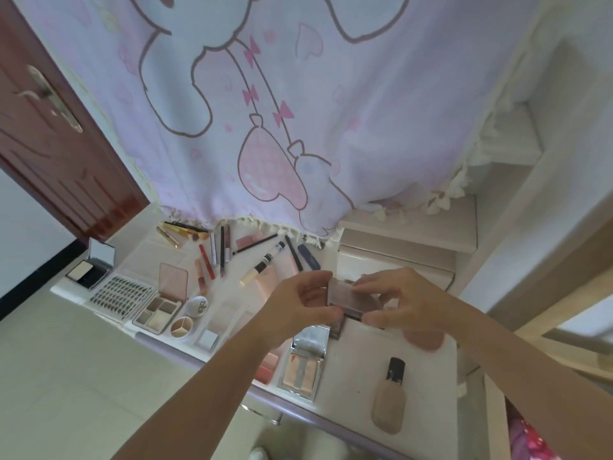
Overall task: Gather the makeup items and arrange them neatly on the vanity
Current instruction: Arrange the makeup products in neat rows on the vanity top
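Both hands hold a small clear-lidded palette (348, 295) above the white vanity top (351, 370). My left hand (303, 307) pinches its left end and my right hand (403, 302) pinches its right end. Below them lie an open blush palette with a mirror (303, 368) and a beige foundation bottle with a black cap (389, 398). To the left sit an open eyeshadow palette (162, 310), a lash tray (122, 295), a white cushion compact (197, 307) and a round concealer pot (181, 328). Pencils, lip tubes and brushes (215, 252) lie near the curtain.
A pink cartoon curtain (265, 111) hangs over the back of the vanity. A dark red door (49, 134) stands at the left. An open compact with a mirror (91, 268) sits at the vanity's left corner. White shelves (414, 234) rise at the right. Pale floor tiles (83, 376) lie below.
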Available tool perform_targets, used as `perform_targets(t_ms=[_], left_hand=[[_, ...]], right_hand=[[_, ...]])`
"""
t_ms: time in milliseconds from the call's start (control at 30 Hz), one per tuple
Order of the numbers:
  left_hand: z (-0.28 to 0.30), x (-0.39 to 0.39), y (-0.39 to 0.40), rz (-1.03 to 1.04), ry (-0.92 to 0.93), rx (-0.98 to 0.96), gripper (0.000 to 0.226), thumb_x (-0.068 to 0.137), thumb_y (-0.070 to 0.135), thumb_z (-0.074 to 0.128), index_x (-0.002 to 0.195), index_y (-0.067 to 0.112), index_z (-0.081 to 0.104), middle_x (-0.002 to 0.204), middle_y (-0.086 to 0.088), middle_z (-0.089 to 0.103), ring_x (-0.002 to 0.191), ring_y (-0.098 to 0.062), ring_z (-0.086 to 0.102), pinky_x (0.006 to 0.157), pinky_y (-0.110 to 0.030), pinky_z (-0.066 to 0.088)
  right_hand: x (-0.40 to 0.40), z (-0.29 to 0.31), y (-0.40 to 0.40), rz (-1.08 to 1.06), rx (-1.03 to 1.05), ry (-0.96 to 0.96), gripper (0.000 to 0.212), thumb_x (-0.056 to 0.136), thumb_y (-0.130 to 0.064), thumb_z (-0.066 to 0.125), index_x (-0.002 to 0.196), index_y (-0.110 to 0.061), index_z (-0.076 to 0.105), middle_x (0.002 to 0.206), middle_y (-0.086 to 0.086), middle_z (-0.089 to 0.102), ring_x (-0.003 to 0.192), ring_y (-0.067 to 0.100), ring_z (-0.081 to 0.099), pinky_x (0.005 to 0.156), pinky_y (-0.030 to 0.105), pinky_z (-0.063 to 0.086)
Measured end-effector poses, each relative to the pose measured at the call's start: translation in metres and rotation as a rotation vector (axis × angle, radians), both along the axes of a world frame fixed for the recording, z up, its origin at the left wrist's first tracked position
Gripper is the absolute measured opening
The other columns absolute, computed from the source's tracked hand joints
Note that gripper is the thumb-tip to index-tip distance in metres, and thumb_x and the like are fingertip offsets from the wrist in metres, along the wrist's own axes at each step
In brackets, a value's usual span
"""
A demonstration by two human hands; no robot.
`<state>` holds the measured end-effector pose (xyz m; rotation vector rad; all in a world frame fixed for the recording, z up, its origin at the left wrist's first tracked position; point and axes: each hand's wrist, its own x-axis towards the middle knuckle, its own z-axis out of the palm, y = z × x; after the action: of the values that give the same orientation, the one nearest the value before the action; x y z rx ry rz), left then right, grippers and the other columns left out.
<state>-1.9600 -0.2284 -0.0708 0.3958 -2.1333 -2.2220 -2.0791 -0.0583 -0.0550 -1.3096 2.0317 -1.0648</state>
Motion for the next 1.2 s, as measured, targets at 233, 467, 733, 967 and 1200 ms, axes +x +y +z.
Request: perform_targets(t_ms=[233,467,733,967,1200], left_hand=[[-0.004,0.005,-0.008,-0.156,-0.062,-0.074,0.053,0.07,-0.018,0.063,0.099,0.027,0.059,0.092,0.018,0.071,0.089,0.001,0.066,0.072,-0.014,0.052],[-0.054,0.016,-0.001,-0.13,-0.292,-0.285,0.043,0.071,-0.011,0.066,0.098,0.023,0.064,0.081,0.015,0.067,0.073,0.006,0.064,0.066,-0.005,0.049],[-0.115,0.039,0.039,-0.229,-0.455,-0.697,0.04,0.079,0.003,0.059,0.119,0.007,0.057,0.108,-0.013,0.064,0.089,-0.018,0.06,0.079,-0.018,0.046],[-0.14,0.05,0.057,-0.347,-0.625,-1.088,0.025,0.089,0.007,0.046,0.115,0.005,0.049,0.116,-0.013,0.056,0.105,-0.028,0.056,0.083,-0.03,0.044],[-0.153,0.053,0.065,-0.319,-0.595,-1.197,0.026,0.088,-0.001,0.044,0.113,0.006,0.049,0.114,-0.01,0.057,0.104,-0.024,0.056,0.083,-0.028,0.045]], right_hand=[[-0.011,-0.013,0.002,-0.018,0.099,-0.266,0.026,0.069,-0.041,0.063,0.094,-0.036,0.068,0.089,-0.02,0.068,0.085,0.002,0.065,0.073,0.016,0.052],[-0.01,-0.059,0.005,-0.229,0.141,-0.668,0.029,0.084,-0.033,0.048,0.091,-0.012,0.066,0.088,0.003,0.069,0.079,0.013,0.067,0.057,0.022,0.056],[0.007,-0.12,0.004,-0.343,0.463,-0.369,0.037,0.097,-0.031,0.037,0.106,-0.002,0.058,0.082,0.006,0.065,0.064,0.012,0.051,0.061,0.023,0.044],[0.008,-0.146,-0.002,-0.252,0.525,-0.055,0.035,0.096,-0.025,0.039,0.088,-0.001,0.063,0.093,0.006,0.071,0.077,0.015,0.057,0.085,0.032,0.04],[0.006,-0.154,-0.003,-0.284,0.538,0.018,0.036,0.095,-0.024,0.041,0.083,0.001,0.063,0.089,0.009,0.071,0.075,0.019,0.058,0.072,0.028,0.038]])
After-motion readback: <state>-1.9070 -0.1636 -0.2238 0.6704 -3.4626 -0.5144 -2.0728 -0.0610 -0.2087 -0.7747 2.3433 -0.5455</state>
